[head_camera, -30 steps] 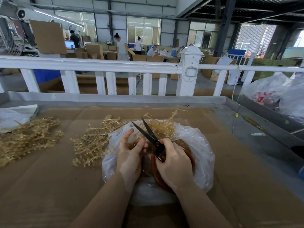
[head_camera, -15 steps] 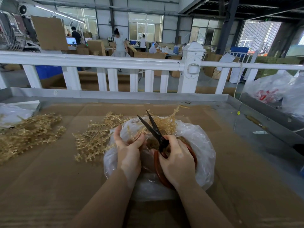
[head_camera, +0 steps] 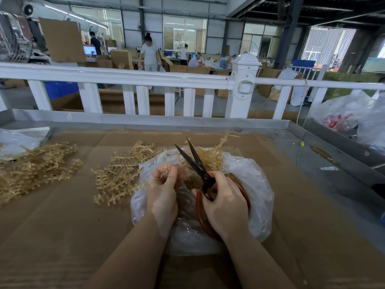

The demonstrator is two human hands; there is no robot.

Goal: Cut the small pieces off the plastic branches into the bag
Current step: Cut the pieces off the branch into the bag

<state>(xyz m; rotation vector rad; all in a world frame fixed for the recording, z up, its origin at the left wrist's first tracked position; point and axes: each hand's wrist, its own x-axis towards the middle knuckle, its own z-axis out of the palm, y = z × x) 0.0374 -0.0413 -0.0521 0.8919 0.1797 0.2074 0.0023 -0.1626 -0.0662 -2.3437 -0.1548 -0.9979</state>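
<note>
A clear plastic bag [head_camera: 256, 188] lies open on the cardboard-covered table, with tan cut pieces inside. My left hand [head_camera: 163, 189] pinches a thin tan plastic branch [head_camera: 166, 170] over the bag's mouth. My right hand [head_camera: 224, 202] grips the red handles of black-bladed scissors [head_camera: 194, 160], whose blades stand apart and point away from me just right of the branch. More tan branches [head_camera: 210, 156] stick out of the bag's far side. A loose pile of branches [head_camera: 120, 174] lies just left of the bag.
A second heap of tan branches [head_camera: 35, 165] lies at the far left, by a crumpled clear bag [head_camera: 14, 142]. A grey metal rim [head_camera: 166, 119] and white railing [head_camera: 129, 77] bound the table's far side. Filled plastic bags [head_camera: 350, 117] sit at the right.
My left hand's fingers have closed from a spread pose into a pinch on the branch. The scissors' blades have narrowed slightly. Both hands stay over the bag.
</note>
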